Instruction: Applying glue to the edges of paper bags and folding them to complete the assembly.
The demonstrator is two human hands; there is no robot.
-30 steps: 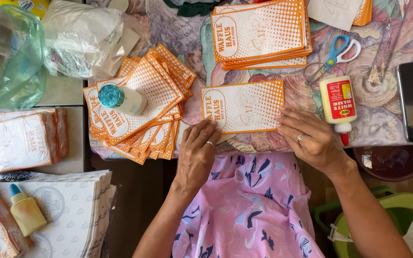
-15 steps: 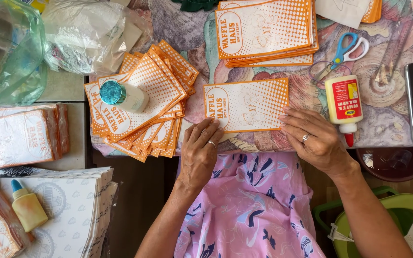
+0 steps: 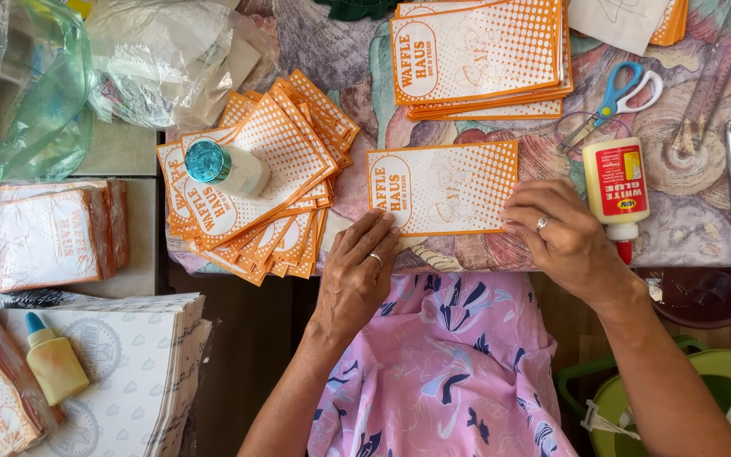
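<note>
A table covered in a flower-patterned cloth (image 3: 357, 110) fills the upper view, with a pink patterned garment below its near edge. At the centre of that edge lies a flat rectangular paper bag printed in orange dots with an oval label (image 3: 443, 188). The left hand (image 3: 357, 275) lies flat, fingers spread and pressing on the bag's lower left edge; it grips nothing. The right hand (image 3: 564, 233) rests with its fingertips on the bag's right edge, fingers bent and loosely together, pinching nothing.

Left of the bag, a fanned pile of the same orange bags (image 3: 255, 182) is weighed down by a small white bottle with a teal cap (image 3: 223, 167). A squared stack of the bags (image 3: 480, 55) sits above. Just right of the right hand stands a white glue bottle with a red label (image 3: 616, 188), tip toward the table edge, and blue-handled scissors (image 3: 623, 91) lie above it. At lower left, a yellow bottle with a blue tip (image 3: 51, 360) rests on a stack of white printed sheets (image 3: 120, 372).
</note>
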